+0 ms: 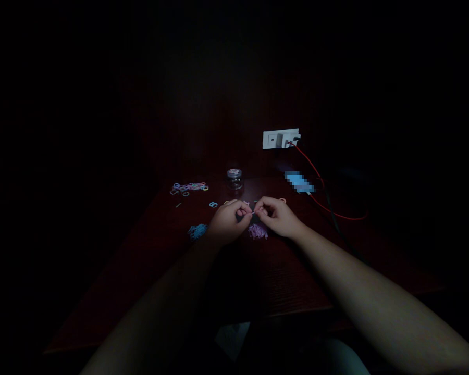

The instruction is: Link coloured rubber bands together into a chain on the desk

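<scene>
Both hands meet over the middle of a dark red table. My left hand [230, 221] is closed in a pinch on one end of a tiny pale pink band [253, 212]. Its other end is pinched by my right hand [275, 216]. Just below the fingertips lies a pile of purple bands [258, 231]. A pile of blue bands [197, 232] is left of my left hand, partly covered by it. Several small coloured loops lie behind the hands, some hidden by the fingers.
A round clear jar [235, 178] stands behind the hands. Mixed coloured bands [189, 187] lie back left. At the right, a phone [299, 182] is joined by a red cable [336, 214] to a wall socket [272, 139]. The table [140, 271] has its front edge below my forearms.
</scene>
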`<state>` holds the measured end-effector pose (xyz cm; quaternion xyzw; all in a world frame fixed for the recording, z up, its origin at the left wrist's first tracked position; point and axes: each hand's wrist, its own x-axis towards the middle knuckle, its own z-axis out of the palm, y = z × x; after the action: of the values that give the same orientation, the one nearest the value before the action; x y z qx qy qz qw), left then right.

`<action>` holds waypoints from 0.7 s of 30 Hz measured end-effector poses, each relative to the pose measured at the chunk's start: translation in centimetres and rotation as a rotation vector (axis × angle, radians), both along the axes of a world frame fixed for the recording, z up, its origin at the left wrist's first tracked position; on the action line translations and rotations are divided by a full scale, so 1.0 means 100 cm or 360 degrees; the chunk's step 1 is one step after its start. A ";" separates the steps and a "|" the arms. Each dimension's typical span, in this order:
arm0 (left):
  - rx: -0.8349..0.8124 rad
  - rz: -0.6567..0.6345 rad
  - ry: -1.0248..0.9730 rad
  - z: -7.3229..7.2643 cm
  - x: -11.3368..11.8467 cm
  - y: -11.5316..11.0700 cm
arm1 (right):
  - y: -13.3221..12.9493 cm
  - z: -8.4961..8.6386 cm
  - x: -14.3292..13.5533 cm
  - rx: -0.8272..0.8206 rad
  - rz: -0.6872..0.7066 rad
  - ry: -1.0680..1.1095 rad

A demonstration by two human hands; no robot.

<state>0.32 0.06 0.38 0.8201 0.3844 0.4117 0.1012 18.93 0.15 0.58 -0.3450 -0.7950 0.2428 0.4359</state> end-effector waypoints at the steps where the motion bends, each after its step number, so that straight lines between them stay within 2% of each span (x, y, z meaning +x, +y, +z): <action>1: 0.0002 0.0000 0.0000 0.000 0.000 0.000 | 0.000 0.000 0.000 -0.0005 0.0001 -0.0005; 21: -0.0033 -0.0010 -0.0139 -0.002 0.001 0.001 | 0.005 -0.009 0.000 -0.0131 0.0145 0.0040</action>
<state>0.44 0.13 0.16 0.8015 0.3812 0.4427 0.1276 18.96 0.69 -0.28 -0.3231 -0.7936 0.2993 0.4198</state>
